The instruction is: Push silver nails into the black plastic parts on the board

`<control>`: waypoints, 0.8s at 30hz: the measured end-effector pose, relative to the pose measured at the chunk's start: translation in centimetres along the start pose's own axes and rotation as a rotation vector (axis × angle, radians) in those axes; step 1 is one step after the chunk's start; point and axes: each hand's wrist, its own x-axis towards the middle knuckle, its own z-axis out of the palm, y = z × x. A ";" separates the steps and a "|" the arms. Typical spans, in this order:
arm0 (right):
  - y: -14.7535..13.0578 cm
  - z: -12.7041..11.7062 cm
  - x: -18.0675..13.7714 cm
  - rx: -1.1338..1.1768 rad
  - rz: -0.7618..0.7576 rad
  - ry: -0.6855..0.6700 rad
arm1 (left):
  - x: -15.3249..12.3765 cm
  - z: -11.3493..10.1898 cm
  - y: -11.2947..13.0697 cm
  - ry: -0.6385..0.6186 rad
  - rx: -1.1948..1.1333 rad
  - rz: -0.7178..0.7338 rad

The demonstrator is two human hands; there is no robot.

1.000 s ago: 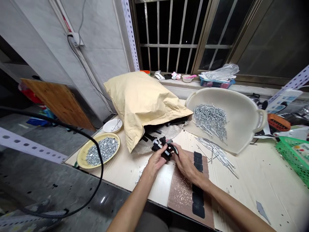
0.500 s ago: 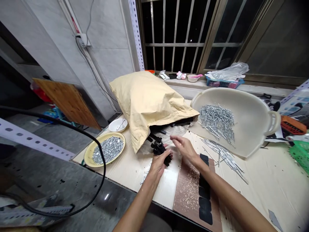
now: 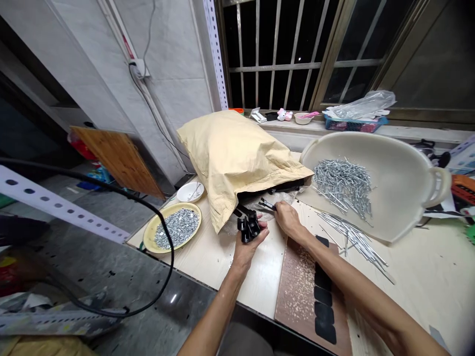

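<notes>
Several black plastic parts [image 3: 248,227] rest in my left hand [image 3: 245,247], whose fingers curl round them just below the mouth of the sack. My right hand [image 3: 288,218] pinches a single thin black plastic piece [image 3: 267,203], which points left toward the sack opening. The large cream sack [image 3: 237,153] lies on its side, and more black pieces show in its dark mouth. Under my right forearm lies a brown board [image 3: 293,291] with pale crumbs and a row of black rounded-square pads [image 3: 323,296].
A yellow plate [image 3: 150,237] of small metal parts and a white bowl [image 3: 181,193] stand left of the sack. On the right, a big white scoop-shaped basin [image 3: 401,163] holds metal rods [image 3: 343,185]. More rods [image 3: 356,240] lie before it. A black cable [image 3: 172,247] loops at left.
My right hand has gone from open and bare to pinching a thin black piece. The black parts in my left hand have turned and now face up more. The view has shifted slightly left.
</notes>
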 end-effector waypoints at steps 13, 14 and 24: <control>-0.1 -4.9 -15.7 0.397 -0.136 0.291 | -3.5 6.1 -3.6 -0.173 -0.106 -0.186; 0.9 -5.5 -16.5 0.376 -0.130 0.258 | -3.9 6.3 -3.8 -0.180 -0.102 -0.209; 15.8 -8.6 -20.9 -0.208 0.614 0.107 | -6.2 8.2 -4.0 -0.234 -0.044 -0.271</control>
